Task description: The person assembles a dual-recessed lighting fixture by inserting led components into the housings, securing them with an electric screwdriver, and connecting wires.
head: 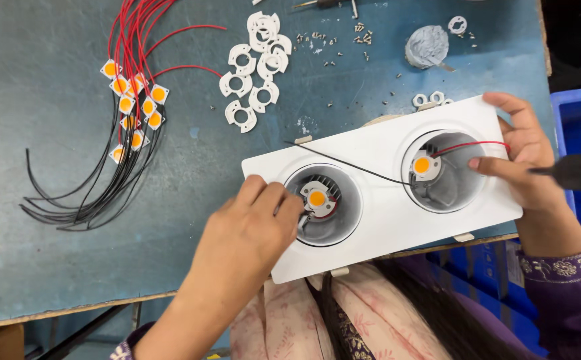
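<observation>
- A white twin downlight housing point(384, 200) lies on a worn blue-grey surface point(37, 233), overhanging its near edge.
- The left hand point(250, 227) has its fingers bunched at the left round recess, pinching at an orange LED chip point(317, 198) there.
- The right hand point(527, 160) grips the housing's right end, its fingers curled over the rim.
- A second LED chip point(422, 165) sits in the right recess, with red and black wires.
- Beyond the housing lie white plastic holder rings point(257, 67), loose screws point(337, 40) and a bundle of wired LED chips point(134, 100).

Worn grey-blue worktable point(50, 253), blue crate point(580, 113) beside it
</observation>
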